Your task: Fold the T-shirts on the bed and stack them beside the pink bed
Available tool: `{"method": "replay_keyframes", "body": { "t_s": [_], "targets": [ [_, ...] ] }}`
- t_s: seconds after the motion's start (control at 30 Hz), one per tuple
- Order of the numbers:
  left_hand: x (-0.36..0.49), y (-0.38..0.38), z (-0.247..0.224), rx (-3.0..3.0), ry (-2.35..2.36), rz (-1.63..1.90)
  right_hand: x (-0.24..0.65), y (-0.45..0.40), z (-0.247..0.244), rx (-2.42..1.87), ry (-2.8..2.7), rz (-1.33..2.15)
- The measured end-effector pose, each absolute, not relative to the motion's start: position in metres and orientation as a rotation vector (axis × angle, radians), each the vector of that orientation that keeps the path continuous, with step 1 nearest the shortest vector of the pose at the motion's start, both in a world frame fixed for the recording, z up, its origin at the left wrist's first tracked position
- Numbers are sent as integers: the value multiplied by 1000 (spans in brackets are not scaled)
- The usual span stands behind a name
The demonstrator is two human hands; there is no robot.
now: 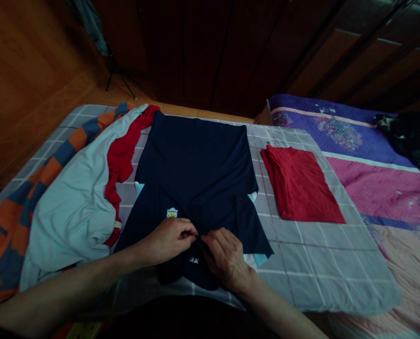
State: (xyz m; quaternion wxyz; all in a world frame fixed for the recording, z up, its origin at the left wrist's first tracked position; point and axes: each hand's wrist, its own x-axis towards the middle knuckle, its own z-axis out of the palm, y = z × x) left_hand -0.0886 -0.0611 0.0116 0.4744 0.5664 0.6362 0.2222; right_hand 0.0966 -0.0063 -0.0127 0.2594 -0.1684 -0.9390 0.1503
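Observation:
A dark navy shirt (199, 155) lies spread on the checked sheet, its hem away from me and its collar end close to my body. It bears a small tennis badge on the chest and light blue and white patches at the sleeves. My left hand (172, 240) pinches the cloth near the collar with thumb and forefinger. Right beside it, my right hand (226, 254) is closed on the same spot, fingers curled. Whatever small part of the placket sits between the fingertips is hidden.
A folded red garment (301, 183) lies to the right on the grey checked sheet (337, 268). Left of the shirt are a pale grey garment (75, 207), red cloth (123, 155) and an orange-and-blue cloth (64, 150). Beyond stands a purple-and-pink bed cover (358, 179).

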Motion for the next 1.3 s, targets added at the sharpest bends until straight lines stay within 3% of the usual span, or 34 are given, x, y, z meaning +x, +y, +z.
{"method": "replay_keyframes", "body": {
  "t_s": [0.57,1.1,1.3],
  "targets": [
    [-77,-66,1,1631,1692,556,96,2,-22,-541,-2461,786],
    [-73,-65,4,1714,1693,451,93,4,-11,-540,-2449,883],
    [-103,-70,35,1809,1493,325,132,12,16,-599,-2574,801]
  ]
}}
